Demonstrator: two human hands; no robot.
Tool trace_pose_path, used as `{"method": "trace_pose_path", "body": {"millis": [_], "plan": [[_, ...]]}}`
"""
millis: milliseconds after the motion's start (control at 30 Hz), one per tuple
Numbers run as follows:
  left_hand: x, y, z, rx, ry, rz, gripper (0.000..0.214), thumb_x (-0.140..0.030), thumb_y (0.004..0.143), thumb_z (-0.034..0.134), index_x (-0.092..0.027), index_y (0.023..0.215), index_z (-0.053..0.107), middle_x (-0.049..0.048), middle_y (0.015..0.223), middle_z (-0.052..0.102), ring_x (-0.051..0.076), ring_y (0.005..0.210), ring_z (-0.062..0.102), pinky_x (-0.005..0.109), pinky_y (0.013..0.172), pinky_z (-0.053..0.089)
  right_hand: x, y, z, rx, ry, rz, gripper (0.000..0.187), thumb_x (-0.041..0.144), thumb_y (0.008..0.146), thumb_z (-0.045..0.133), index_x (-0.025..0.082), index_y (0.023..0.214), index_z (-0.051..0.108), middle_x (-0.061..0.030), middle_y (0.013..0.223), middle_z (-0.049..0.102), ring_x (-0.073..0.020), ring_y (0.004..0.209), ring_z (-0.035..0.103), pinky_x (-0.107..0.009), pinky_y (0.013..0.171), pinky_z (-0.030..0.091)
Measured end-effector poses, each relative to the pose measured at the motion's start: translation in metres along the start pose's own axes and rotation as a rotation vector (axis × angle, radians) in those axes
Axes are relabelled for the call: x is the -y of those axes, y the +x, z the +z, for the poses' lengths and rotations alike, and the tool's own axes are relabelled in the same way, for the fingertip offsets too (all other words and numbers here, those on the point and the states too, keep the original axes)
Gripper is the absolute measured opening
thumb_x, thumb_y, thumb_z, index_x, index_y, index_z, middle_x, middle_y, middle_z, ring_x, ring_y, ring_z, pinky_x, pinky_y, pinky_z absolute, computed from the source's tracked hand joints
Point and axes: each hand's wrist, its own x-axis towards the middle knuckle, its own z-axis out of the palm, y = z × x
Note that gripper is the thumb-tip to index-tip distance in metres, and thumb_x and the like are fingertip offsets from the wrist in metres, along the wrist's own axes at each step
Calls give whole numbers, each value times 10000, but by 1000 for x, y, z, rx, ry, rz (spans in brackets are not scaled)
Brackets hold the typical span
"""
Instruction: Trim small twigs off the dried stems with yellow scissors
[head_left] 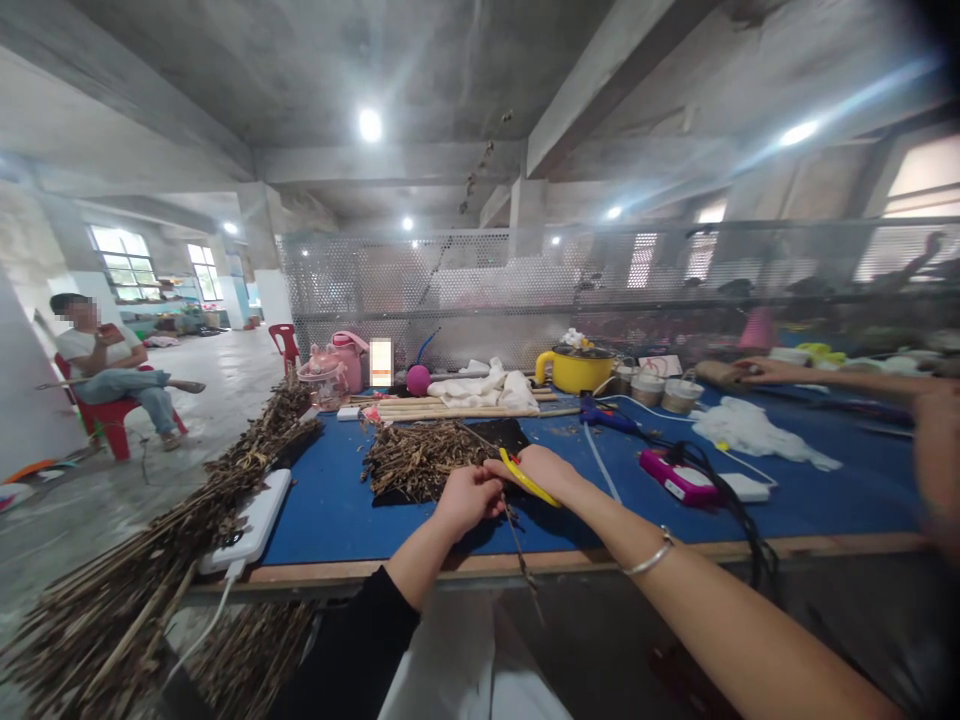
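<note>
My left hand [469, 500] is closed in a pinch on a thin dried plant stem [519, 550], which hangs down past the table's front edge. Close beside it, my right hand [547, 472] grips a yellow-handled tool [529, 480]; its working end is hidden, so I cannot tell its kind. The two hands almost meet at the stem. Just behind them a heap of dried brown plant pieces [412, 462] lies on a black sheet [510, 434], on the blue tabletop [330, 515].
Long dried stalks [150, 570] spill over the left edge, beside a white power bank [255, 520]. A yellow pot [581, 370], a blue glue gun [611, 415], a magenta box [679, 480] and white cloth [757, 430] lie around. Another person's arm [840, 377] reaches in from the right.
</note>
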Motion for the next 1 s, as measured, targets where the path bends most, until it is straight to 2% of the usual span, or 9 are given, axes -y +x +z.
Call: {"method": "trace_pose_path", "body": {"millis": [200, 400, 733, 1000], "plan": [[-2, -1, 0, -21, -59, 10, 52, -132, 675, 506, -110, 708, 540, -28, 501, 488, 42, 425, 471, 139, 419, 393, 1, -6, -6, 27, -42, 15, 771, 790, 602, 339, 144, 898, 639, -165, 931, 631, -307, 859, 594, -338, 651, 440], [2, 3, -2, -27, -22, 36, 106, -103, 666, 479, -105, 729, 564, -19, 493, 506, 45, 410, 459, 153, 423, 391, 2, -3, -4, 52, -38, -59, 774, 781, 615, 328, 133, 911, 630, -168, 927, 632, -290, 853, 595, -333, 672, 438], [3, 3, -2, -11, -25, 41, 158, -105, 653, 479, -101, 755, 600, -16, 494, 501, 47, 425, 460, 148, 427, 390, 6, -7, 0, 41, 13, 12, 708, 747, 616, 397, 141, 884, 645, -177, 944, 632, -294, 885, 590, -321, 693, 431], [3, 3, -2, -32, -31, 23, 147, -66, 660, 453, -107, 730, 575, -19, 492, 505, 48, 416, 464, 152, 427, 396, 2, -7, 1, 21, -19, 8, 733, 766, 613, 370, 144, 893, 640, -175, 954, 625, -303, 886, 586, -336, 681, 433]]}}
